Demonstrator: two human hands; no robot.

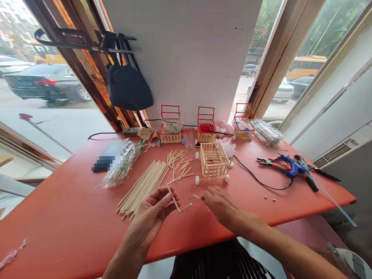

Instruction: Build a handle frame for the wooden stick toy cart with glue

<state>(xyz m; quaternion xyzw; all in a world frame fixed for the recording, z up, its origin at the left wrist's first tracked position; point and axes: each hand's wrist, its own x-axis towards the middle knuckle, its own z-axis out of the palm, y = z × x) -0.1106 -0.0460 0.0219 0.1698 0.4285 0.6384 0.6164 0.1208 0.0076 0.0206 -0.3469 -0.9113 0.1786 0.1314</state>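
My left hand (pixel 161 203) pinches a thin wooden stick frame (pixel 176 205) between thumb and fingers; its pieces meet at angles, and one arm points toward my right hand. My right hand (pixel 217 203) is closed, with a short wooden stick (pixel 196 197) jutting from its fingertips; the fingers are partly hidden by the back of the hand. Just beyond it stands a wooden stick cart (pixel 215 161) on white wheels. Long wooden sticks (pixel 145 186) lie beside my left hand, and short cut sticks (pixel 180 164) are scattered past them.
Three carts with red handles, a left cart (pixel 170 130), a middle cart (pixel 206 128) and a right cart (pixel 243 124), line the back. A blue glue gun (pixel 293 166) and pliers (pixel 270 162) lie right. Bagged sticks (pixel 122 166) sit left on the red table (pixel 72 217).
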